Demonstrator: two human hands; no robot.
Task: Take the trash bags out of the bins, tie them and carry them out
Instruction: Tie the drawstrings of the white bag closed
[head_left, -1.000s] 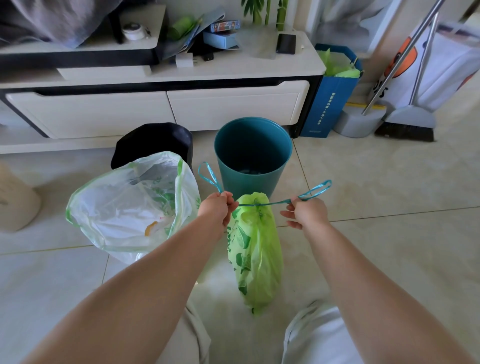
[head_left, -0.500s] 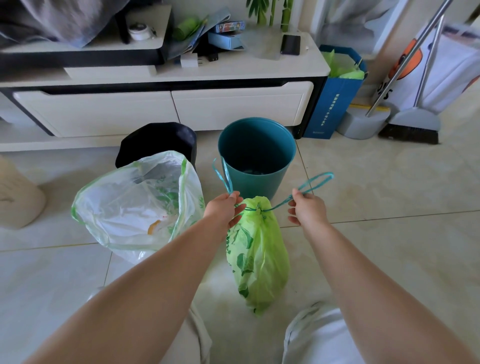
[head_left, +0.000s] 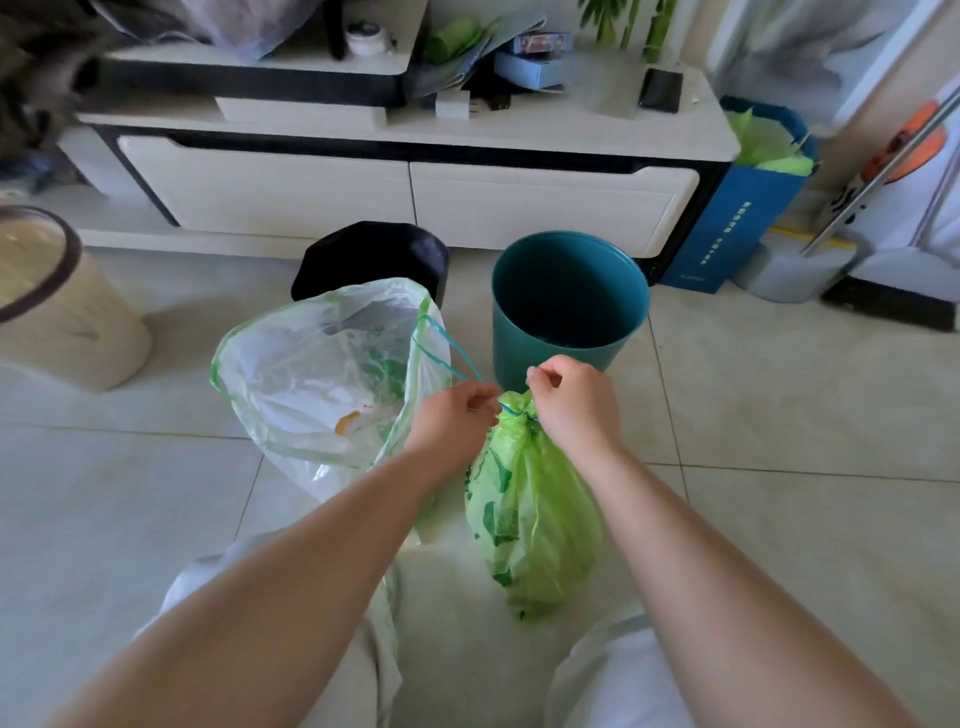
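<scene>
A green trash bag (head_left: 532, 514) hangs between my knees, its neck cinched by a teal drawstring (head_left: 447, 345). My left hand (head_left: 454, 415) pinches the string just left of the gathered neck, a loop trailing up and to the left. My right hand (head_left: 574, 402) grips the string at the right side of the neck, fingers curled. To the left, a pale translucent trash bag (head_left: 322, 379) stands open on the floor with some rubbish inside. Behind stand an empty teal bin (head_left: 569, 306) and a black bin (head_left: 371, 257).
A beige bin (head_left: 62, 306) stands at the far left. A white TV cabinet (head_left: 405, 192) runs along the back. A blue paper bag (head_left: 748, 208), a dustpan and a broom (head_left: 883, 291) fill the back right corner. Tiled floor lies open at the right.
Both hands have come together at the green bag's neck; the string, stretched wide a second ago, is now slack and gathered. The camera has swung left, showing the beige bin.
</scene>
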